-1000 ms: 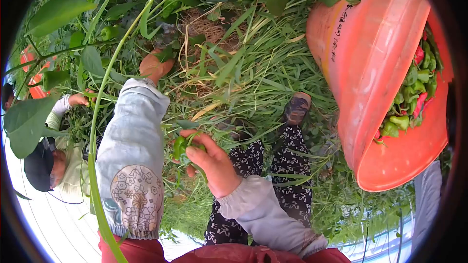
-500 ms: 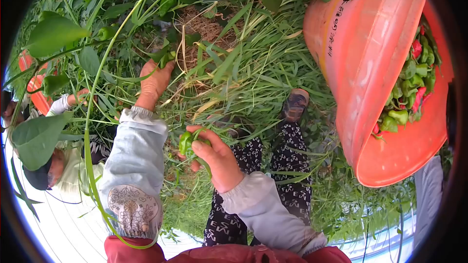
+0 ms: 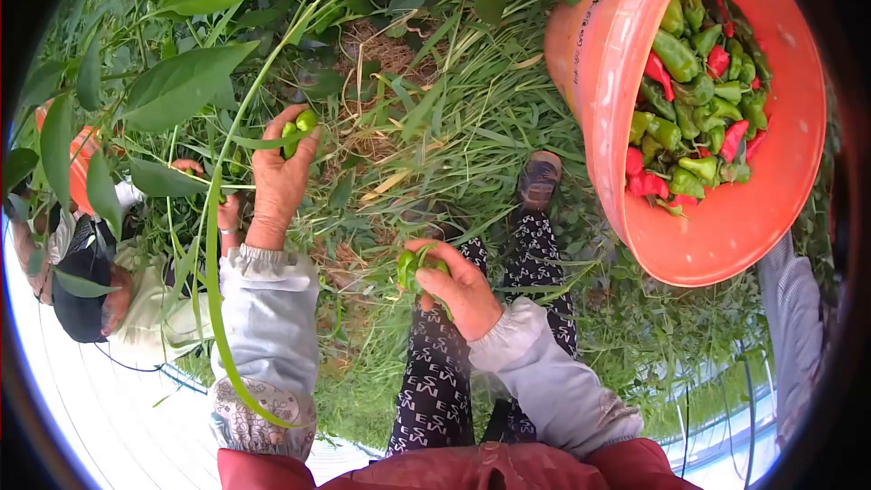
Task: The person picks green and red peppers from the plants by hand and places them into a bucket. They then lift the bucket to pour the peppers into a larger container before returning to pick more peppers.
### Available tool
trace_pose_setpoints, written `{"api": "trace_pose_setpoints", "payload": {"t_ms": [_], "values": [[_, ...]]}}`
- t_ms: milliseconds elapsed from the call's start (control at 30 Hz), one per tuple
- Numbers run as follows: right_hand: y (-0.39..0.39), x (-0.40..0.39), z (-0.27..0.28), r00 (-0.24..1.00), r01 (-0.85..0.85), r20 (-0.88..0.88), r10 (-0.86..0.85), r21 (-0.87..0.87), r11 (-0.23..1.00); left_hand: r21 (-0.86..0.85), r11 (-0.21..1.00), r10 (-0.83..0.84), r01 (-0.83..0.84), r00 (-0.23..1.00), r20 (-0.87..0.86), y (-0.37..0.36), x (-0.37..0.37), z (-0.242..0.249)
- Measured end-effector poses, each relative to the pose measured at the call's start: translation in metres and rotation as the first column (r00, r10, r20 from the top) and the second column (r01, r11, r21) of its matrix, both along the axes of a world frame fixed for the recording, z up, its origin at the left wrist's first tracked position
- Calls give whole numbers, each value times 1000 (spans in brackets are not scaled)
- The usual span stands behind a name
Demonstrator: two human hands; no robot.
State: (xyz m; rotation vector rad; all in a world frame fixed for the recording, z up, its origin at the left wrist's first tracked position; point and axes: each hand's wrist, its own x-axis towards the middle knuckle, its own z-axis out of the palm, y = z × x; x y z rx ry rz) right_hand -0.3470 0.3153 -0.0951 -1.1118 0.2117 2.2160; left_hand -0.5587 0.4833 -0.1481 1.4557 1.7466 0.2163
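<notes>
My left hand is closed around a green pepper, raised beside the leafy plants at the left. Lower and nearer my knees, my right hand grips green peppers between thumb and fingers, their ends poking out on the left side. To the right stands a tilted orange bucket, its mouth turned toward me. Green and red peppers are piled inside it.
Pepper plants with broad leaves fill the upper left, and a long grass blade crosses in front of my left arm. Tall grass covers the ground around my shoe. Another person in a dark cap is at the left, near another orange container.
My left hand has drawn back from the foliage with a green pepper in it. My right hand has shifted right, still holding peppers. The bucket's contents now show more fully.
</notes>
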Motion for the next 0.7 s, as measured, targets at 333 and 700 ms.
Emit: {"api": "trace_pose_setpoints", "payload": {"t_ms": [333,700], "values": [[30,113,111,984,176,-49,-170,212,961,-349,933,306,-83,693,653,-35,149,153],[65,197,112,260,248,783,-566,512,822,174,962,-271,209,794,545,-28,283,142]]}}
